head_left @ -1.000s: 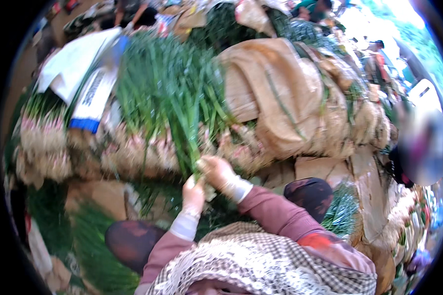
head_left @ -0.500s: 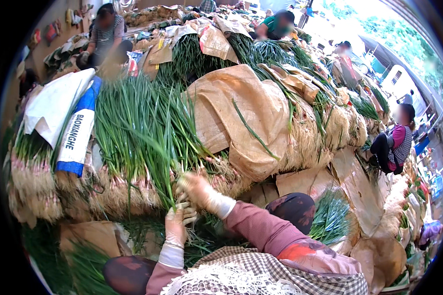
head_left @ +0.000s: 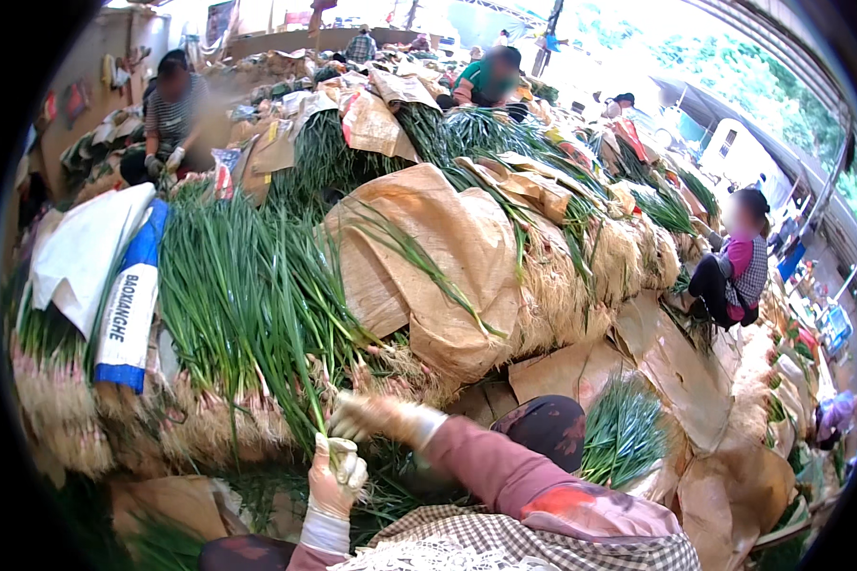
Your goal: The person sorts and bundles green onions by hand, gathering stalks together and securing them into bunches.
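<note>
— Item in hand?
— Thin bunch of green onions (head_left: 300, 376), rising from the left hand (head_left: 336, 476) against the stacked green onion pile (head_left: 229, 285). Left fingers clamped on the stalks.
— Right hand (head_left: 371, 416)?
— Gloved, blurred, just above the left, touching the same stalks; finger state impossible to tell.
— Surroundings?
— Brown sacking (head_left: 438, 257) beside the pile, white sack (head_left: 129, 305) further left, seated person (head_left: 733, 271) well apart.
</note>
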A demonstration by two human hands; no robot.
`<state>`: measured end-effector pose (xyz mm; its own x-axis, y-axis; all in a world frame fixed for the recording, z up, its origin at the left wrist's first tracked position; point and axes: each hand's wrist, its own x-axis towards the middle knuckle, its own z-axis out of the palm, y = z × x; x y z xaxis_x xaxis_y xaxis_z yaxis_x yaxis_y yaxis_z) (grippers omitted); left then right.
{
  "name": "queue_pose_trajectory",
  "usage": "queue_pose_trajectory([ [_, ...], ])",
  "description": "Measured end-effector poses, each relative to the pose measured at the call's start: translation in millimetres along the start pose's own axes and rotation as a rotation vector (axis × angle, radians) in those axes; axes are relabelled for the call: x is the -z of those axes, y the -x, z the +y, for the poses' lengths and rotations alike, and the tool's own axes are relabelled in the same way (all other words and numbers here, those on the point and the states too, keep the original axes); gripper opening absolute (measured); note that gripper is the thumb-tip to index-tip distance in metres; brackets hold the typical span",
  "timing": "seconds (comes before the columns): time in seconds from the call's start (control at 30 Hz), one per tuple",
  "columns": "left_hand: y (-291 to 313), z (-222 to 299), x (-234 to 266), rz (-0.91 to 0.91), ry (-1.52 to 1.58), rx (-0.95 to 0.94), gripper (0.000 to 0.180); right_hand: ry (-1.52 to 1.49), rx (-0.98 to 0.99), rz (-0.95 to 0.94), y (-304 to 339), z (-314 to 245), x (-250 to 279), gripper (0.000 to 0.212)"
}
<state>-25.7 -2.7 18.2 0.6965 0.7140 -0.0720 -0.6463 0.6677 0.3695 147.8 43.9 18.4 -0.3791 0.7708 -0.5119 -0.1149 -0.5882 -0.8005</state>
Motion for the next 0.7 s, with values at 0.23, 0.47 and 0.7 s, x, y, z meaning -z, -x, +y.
queue_pose_trajectory([
  [0.23, 15, 2, -15, -0.051, 0.081, 0.016, 0.054, -0.345, 0.373, -0.37, -12, -11, -78, 0.039],
  [0.47, 17, 7, -27, -0.146, 0.052, -0.054, 0.049, 1.214, 0.476, 0.534, -38, 36, -43, 0.014],
  [0.7, 7, 35, 13, 0.586, -0.335, -0.272, 0.042, 1.569, -0.108, -0.361, -8, 62, -59, 0.042],
])
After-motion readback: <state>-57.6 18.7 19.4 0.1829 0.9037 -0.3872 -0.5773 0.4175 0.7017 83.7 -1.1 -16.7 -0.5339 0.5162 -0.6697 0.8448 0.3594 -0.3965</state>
